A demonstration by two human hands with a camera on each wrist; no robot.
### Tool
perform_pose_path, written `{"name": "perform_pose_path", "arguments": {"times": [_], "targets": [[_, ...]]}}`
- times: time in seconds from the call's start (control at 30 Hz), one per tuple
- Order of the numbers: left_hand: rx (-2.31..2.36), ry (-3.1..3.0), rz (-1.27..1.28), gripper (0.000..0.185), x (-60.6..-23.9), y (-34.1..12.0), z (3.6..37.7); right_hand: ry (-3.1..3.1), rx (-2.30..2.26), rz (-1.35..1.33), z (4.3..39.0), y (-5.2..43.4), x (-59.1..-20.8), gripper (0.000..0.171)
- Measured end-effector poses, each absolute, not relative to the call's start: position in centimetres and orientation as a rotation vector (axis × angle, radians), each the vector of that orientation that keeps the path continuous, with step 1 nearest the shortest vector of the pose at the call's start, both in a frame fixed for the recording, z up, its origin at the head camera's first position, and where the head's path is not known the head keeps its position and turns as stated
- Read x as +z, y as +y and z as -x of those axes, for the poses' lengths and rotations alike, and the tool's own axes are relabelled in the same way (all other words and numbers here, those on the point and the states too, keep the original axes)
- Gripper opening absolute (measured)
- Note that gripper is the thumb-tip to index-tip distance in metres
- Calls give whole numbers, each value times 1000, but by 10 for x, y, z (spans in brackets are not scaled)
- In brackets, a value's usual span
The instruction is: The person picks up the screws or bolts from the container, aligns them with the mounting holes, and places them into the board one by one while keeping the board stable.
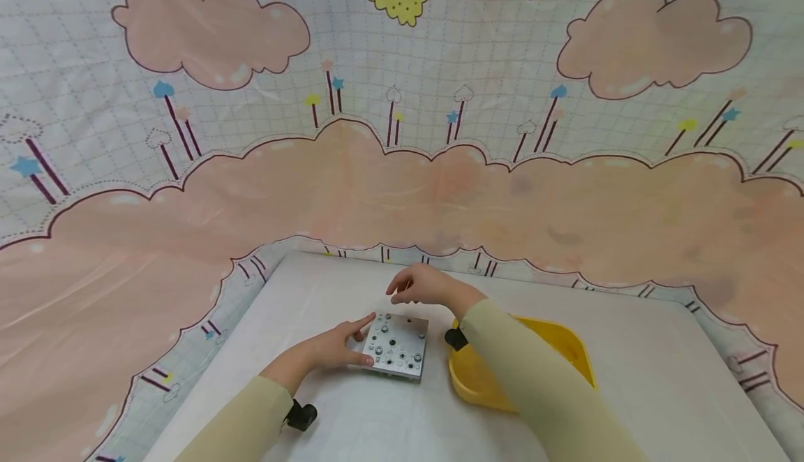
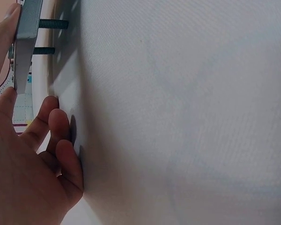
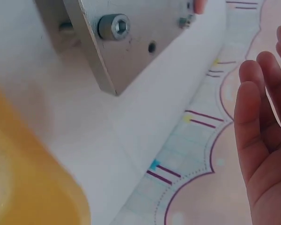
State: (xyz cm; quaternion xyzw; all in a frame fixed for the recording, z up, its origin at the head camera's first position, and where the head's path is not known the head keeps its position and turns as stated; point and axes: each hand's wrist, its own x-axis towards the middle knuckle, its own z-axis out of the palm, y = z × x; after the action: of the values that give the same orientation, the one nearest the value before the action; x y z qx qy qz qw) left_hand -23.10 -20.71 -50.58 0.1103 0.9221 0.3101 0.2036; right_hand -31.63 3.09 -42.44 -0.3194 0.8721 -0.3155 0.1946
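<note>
A square silver metal plate (image 1: 396,343) with several bolts and holes lies on the white table. In the left wrist view, threaded bolt ends (image 2: 54,24) stick out from the plate's underside. My left hand (image 1: 336,347) spans the plate's left edge, thumb at the near corner and index finger at the far corner. Its other fingers (image 2: 59,123) are bent beside the plate, close to the tabletop. Above the plate's far side hovers my right hand (image 1: 427,286), apart from it, fingers loosely bent with nothing visible in them. A socket-head bolt (image 3: 114,26) stands up from the plate.
Right of the plate sits a yellow plastic basin (image 1: 486,399), partly covered by the right forearm. White cloth covers the table (image 1: 653,371). Behind and at the sides hangs a patterned curtain (image 1: 440,190) with pink clouds.
</note>
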Motion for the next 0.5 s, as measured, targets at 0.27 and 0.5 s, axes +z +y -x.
{"name": "perform_pose_path", "arguments": {"times": [0.27,0.5], "targets": [[861,2576,-283,98,-507,-206,232,2459,-934,847,312,62,-419,14],[885,2582,-292,98,-507,-204,230,2462,-960,802,302,99,-420,13]]}}
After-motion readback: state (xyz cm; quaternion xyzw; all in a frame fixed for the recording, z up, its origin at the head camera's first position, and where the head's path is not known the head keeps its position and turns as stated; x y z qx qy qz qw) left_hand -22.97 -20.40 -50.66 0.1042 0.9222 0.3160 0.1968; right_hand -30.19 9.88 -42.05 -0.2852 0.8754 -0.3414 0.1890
